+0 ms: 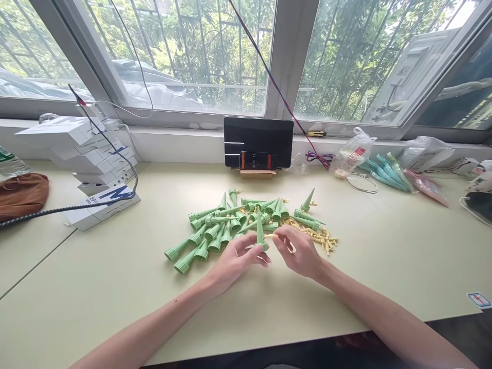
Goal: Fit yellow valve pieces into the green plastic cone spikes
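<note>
My left hand [239,254] is closed around the base of a green plastic plant watering spike [260,230], its pointed end up. Between the fingertips of my right hand [302,249] is a small yellow plastic valve [271,236], its tip at the side of the spike; whether it sits in a hole there I cannot tell. Many more green spikes [211,233] lie heaped just beyond my left hand, most with their ribbed, hollow ends toward me. Past my right hand lies a loose pile of yellow valves [325,239]. One spike [308,200] with a yellow piece stands at the right.
A phone showing a timer [258,160] leans on a black tablet [257,138] at the back. White boxes [103,205] are stacked at left beside a brown pouch [23,197], with a dark cable across. Plastic bags [351,154] and a white cable [361,184] lie at right.
</note>
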The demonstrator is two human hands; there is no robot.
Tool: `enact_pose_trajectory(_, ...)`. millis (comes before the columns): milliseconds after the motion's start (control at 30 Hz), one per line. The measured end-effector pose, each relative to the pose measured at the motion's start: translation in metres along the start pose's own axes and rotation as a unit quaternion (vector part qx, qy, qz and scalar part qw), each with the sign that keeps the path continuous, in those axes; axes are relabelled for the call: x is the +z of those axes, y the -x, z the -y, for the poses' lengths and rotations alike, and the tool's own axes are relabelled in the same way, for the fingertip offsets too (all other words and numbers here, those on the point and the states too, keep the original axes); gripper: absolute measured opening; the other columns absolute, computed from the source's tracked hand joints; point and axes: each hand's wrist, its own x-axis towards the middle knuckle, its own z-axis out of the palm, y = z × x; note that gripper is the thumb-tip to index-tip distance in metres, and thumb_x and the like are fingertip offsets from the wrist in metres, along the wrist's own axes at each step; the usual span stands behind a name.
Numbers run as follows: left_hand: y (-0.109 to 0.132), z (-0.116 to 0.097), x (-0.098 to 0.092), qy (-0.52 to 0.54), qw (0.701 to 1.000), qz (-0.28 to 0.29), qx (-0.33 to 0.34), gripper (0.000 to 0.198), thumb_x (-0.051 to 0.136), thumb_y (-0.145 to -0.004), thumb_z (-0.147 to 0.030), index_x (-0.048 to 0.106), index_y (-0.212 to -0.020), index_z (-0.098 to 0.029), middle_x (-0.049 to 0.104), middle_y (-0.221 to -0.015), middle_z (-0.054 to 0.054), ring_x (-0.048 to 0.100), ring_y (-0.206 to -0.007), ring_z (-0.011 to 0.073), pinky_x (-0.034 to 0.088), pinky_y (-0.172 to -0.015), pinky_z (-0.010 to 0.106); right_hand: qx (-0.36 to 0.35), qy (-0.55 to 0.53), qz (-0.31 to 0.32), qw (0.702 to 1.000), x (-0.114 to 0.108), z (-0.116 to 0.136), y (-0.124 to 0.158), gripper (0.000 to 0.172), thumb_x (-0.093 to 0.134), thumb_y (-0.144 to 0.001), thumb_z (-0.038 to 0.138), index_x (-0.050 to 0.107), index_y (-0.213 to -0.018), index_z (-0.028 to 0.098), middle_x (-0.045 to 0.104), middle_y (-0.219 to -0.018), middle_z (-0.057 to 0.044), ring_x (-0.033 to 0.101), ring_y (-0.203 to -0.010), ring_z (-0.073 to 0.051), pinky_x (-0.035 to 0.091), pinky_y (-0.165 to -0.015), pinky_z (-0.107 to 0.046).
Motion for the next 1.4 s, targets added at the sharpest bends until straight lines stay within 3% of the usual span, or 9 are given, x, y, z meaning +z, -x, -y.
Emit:
enact_pose_trajectory(300, 0.0, 0.0, -0.006, 0.006, 1.0, 0.004, 0.01, 0.036, 0.062, -0.093, -0.032, 0.063, -0.127, -0.019, 0.069, -0.109, 0.011, 0.067, -0.084, 0.0186, 0.056, -0.086, 0.04, 0.005, -0.011, 0.025, 1.0, 0.003, -0.003, 0.002, 0.005, 0.05, -0.097, 0.018, 0.054, -0.097, 0.021, 0.055, -0.072, 0.001, 0.048, -0.059, -0.011, 0.04, -0.054, -0.023)
enact_pose_trajectory(700, 0.001, -0.002, -0.006, 0.005, 0.999, 0.03, 0.012, 0.036, 0.057, -0.096, -0.034, 0.061, -0.131, -0.025, 0.065, -0.116, 0.01, 0.067, -0.084, 0.0178, 0.056, -0.081, 0.038, 0.021, -0.022, 0.015, 0.999, 0.003, -0.006, 0.002, 0.007, 0.05, -0.098, 0.019, 0.056, -0.097, 0.021, 0.058, -0.072, 0.0, 0.051, -0.058, -0.012, 0.04, -0.052, -0.024)
enact_pose_trajectory(1100, 0.0, -0.013, -0.004, -0.048, 0.999, 0.008, 0.008, 0.032, 0.062, -0.092, -0.035, 0.068, -0.118, -0.02, 0.065, -0.09, 0.006, 0.061, -0.074, 0.0161, 0.055, -0.073, 0.035, 0.029, -0.027, 0.014, 0.999, 0.003, -0.006, 0.002, 0.011, 0.05, -0.099, 0.024, 0.058, -0.091, 0.021, 0.056, -0.07, 0.0, 0.05, -0.058, -0.012, 0.04, -0.052, -0.023)
enact_pose_trajectory(1400, 0.001, -0.016, -0.002, -0.066, 0.998, 0.001, 0.015, 0.034, 0.061, -0.092, -0.036, 0.067, -0.122, -0.021, 0.068, -0.095, 0.008, 0.061, -0.073, 0.0167, 0.055, -0.072, 0.035, 0.034, -0.014, 0.018, 0.999, 0.003, -0.006, 0.001, 0.013, 0.049, -0.099, 0.024, 0.056, -0.088, 0.021, 0.057, -0.069, 0.0, 0.048, -0.056, -0.012, 0.04, -0.052, -0.024)
